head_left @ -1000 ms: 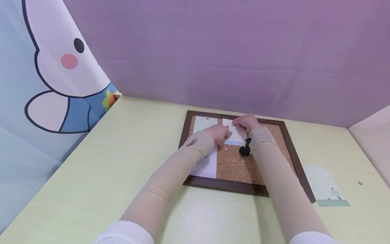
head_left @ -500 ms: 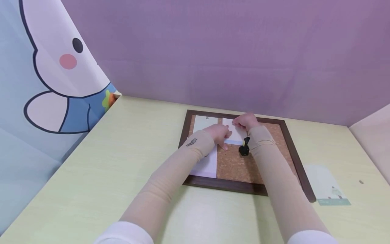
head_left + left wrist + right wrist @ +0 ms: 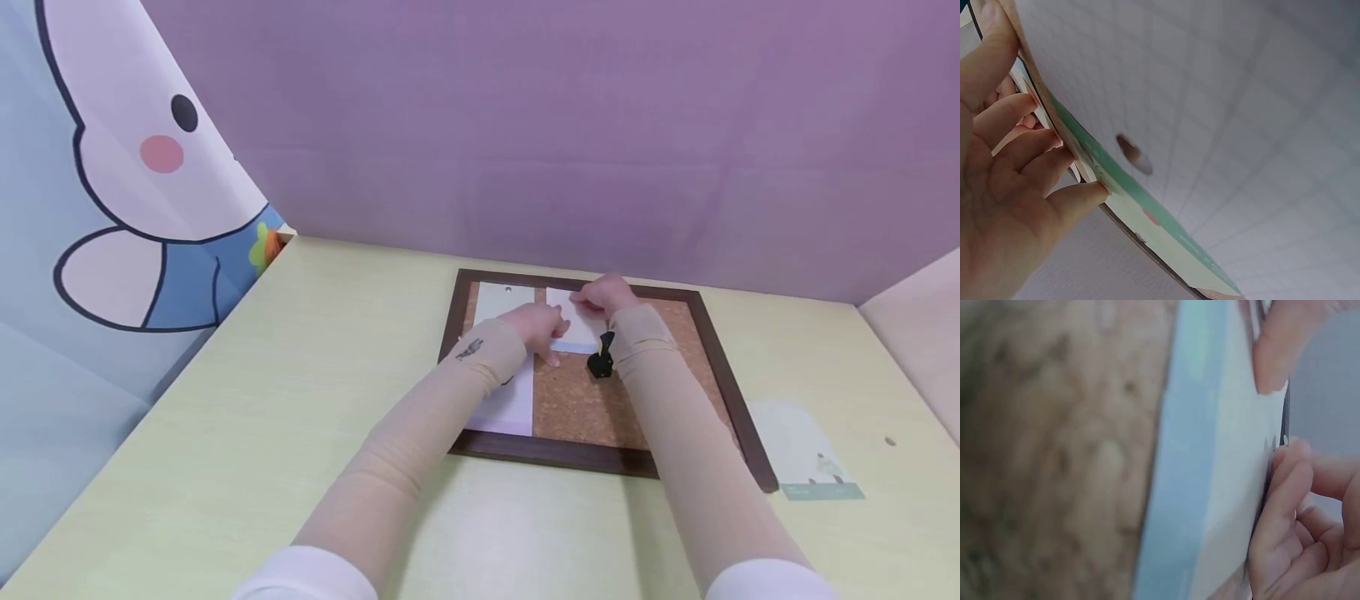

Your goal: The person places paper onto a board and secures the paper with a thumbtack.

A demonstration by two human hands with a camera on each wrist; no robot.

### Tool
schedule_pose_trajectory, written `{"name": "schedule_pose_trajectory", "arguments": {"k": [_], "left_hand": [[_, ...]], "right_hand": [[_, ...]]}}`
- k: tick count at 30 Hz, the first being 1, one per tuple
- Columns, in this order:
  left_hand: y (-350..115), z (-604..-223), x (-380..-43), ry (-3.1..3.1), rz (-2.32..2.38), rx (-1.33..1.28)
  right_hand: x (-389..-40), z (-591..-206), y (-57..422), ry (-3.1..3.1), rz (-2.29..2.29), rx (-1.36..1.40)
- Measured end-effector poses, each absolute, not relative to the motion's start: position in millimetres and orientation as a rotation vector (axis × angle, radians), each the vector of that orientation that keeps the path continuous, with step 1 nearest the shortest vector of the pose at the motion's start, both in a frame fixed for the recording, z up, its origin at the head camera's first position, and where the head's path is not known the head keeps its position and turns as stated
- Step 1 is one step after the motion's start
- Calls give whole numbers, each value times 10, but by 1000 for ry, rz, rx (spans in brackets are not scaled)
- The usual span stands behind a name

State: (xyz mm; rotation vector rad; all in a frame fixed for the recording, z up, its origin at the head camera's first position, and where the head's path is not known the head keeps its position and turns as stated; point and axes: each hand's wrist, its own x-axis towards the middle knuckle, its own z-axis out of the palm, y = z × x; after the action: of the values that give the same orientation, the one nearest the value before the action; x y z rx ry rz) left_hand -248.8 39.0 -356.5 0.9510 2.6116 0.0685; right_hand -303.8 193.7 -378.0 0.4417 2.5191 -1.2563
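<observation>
Now the blue-edged card (image 3: 580, 330) lies under the left hand (image 3: 540, 326), fingers spread, and right hand (image 3: 609, 292), fingers bunched, their hold unclear.

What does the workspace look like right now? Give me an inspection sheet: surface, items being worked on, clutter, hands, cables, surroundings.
Surface: pale table, with a dark-framed corkboard lying on it.
Job's things: blue-edged card on the cork under the hands; to its left, a lilac-edged sheet, partly covered by the left arm.
Clutter: loose green-edged card right of the board; small round item farther right, too small to identify.
Left hand: fingers touching the blue-edged card.
Right hand: thumb and finger pinched at that card's upper part, apparently on a pin, mostly hidden.
Cables: nothing seen.
Surroundings: purple backdrop behind; cartoon-print drape at left.
</observation>
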Motion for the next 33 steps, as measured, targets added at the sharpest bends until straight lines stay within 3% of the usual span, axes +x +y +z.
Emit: {"name": "schedule_pose_trajectory", "arguments": {"k": [7,33], "left_hand": [[394,-3581,-2510,2612,64,940],[392,-3570,-2474,2616,117,930]], "right_hand": [[-3066,-3776,1964,2292,-1512,512],[-3031,-3741,1970,2219,-1542,565]]}}
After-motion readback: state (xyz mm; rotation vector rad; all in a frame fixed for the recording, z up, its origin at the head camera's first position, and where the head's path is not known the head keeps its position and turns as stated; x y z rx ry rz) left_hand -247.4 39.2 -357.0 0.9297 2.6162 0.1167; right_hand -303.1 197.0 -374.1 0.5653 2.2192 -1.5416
